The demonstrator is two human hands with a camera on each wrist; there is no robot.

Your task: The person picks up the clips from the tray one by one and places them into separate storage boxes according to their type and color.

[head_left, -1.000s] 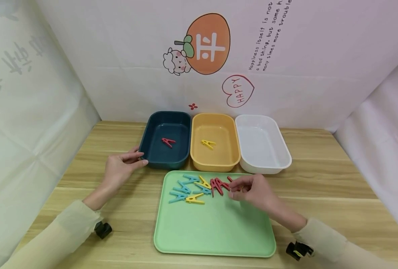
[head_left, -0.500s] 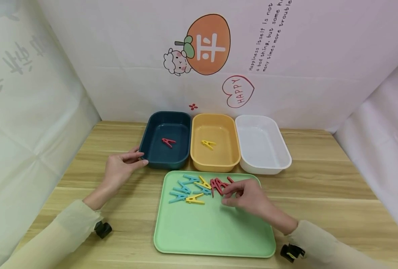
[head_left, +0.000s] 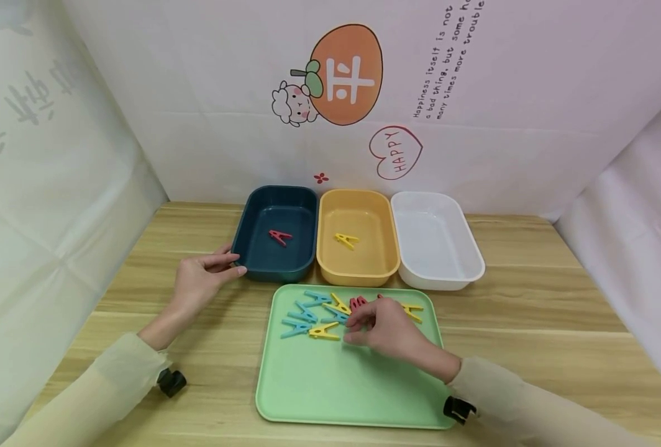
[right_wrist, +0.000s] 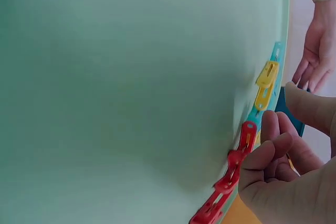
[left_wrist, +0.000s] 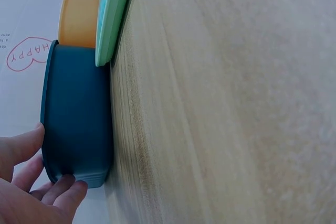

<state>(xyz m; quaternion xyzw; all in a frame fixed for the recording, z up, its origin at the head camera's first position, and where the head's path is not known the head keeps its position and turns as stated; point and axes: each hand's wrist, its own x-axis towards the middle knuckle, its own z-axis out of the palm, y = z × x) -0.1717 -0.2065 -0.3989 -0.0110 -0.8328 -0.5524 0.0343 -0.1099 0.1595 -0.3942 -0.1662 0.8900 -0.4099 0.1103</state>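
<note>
My left hand holds the near left corner of a dark blue bin, thumb at the rim and fingers against the outer wall. Over the green tray, my right hand hovers beside the clothespins, thumb apart from the loosely curled fingers and nothing between them. Red clothespins lie close by its fingertips, partly hidden behind the hand in the head view. Left of it are several blue clothespins and yellow clothespins. Another yellow clothespin shows on its right.
A yellow bin and a white bin stand in a row beside the blue one, behind the tray. One red clothespin lies in the blue bin and one yellow clothespin in the yellow bin. A printed cloth hangs behind.
My right hand has moved left across the row of clothespins, uncovering a yellow one at the right and covering part of the red ones. The left hand stays at the blue bin.
</note>
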